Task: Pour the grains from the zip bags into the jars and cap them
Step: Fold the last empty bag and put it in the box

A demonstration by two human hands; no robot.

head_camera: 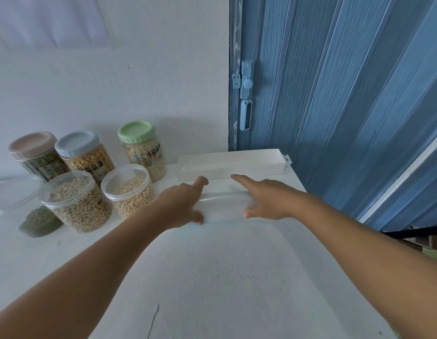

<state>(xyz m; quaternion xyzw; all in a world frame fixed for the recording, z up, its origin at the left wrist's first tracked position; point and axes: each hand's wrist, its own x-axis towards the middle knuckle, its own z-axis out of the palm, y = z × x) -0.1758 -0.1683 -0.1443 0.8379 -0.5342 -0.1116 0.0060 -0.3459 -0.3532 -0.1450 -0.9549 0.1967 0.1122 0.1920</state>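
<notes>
At mid-frame we are pressing both hands on an empty clear zip bag [223, 205] lying flat on the white surface [212, 277]; the left hand [180, 204] and right hand [266, 199] are spread wide, forefingers straight, thumbs at the bag's near edge; at left, five jars [78, 201] are standing, two uncapped; their labels are showing print we cannot read.
</notes>
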